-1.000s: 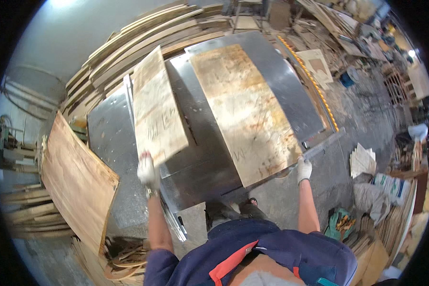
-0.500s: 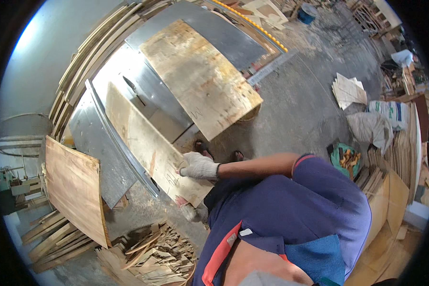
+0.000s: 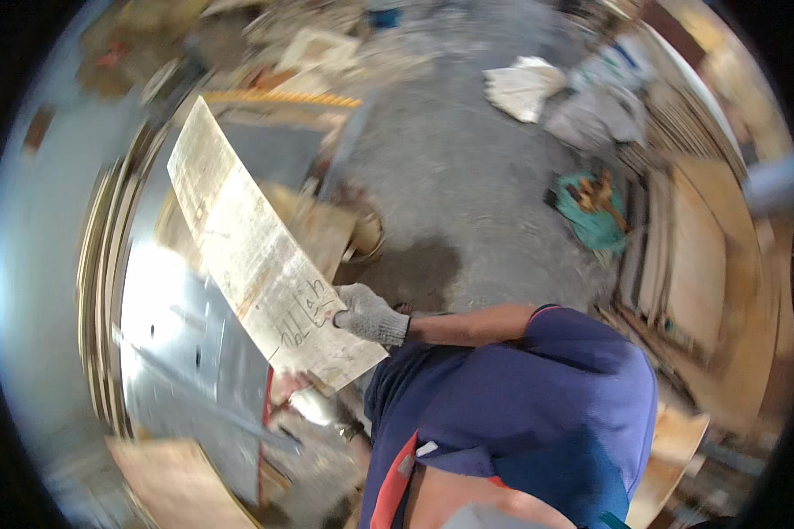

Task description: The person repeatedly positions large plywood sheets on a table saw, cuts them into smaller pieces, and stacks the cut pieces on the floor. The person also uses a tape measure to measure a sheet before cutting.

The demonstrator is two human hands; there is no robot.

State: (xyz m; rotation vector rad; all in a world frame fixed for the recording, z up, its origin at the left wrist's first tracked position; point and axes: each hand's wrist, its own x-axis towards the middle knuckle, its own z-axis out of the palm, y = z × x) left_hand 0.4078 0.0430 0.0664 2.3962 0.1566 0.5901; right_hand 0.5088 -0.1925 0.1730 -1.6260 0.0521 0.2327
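A long, pale plywood board (image 3: pixel 234 225) with dark handwriting slants upward from my body toward the far left. My right hand (image 3: pixel 366 313), in a knitted glove, is closed on its near right edge. My left hand (image 3: pixel 313 401), also gloved and blurred, grips the lower left edge of the board from beneath. Behind the board, a stained plywood piece (image 3: pixel 322 229) lies on grey metal sheets (image 3: pixel 185 344).
Stacked boards (image 3: pixel 106 264) line the left wall. A loose plywood sheet (image 3: pixel 159 476) is at the lower left. A round container (image 3: pixel 366 234) stands on the concrete floor (image 3: pixel 459 194). A green sack (image 3: pixel 591 220) and sacks (image 3: pixel 591 119) sit beside leaning panels (image 3: pixel 697 264) on the right.
I have lifted the left-hand board off the metal sheets and swung it upward with both hands. My right hand moved from the other board to this one. The view has swung round.
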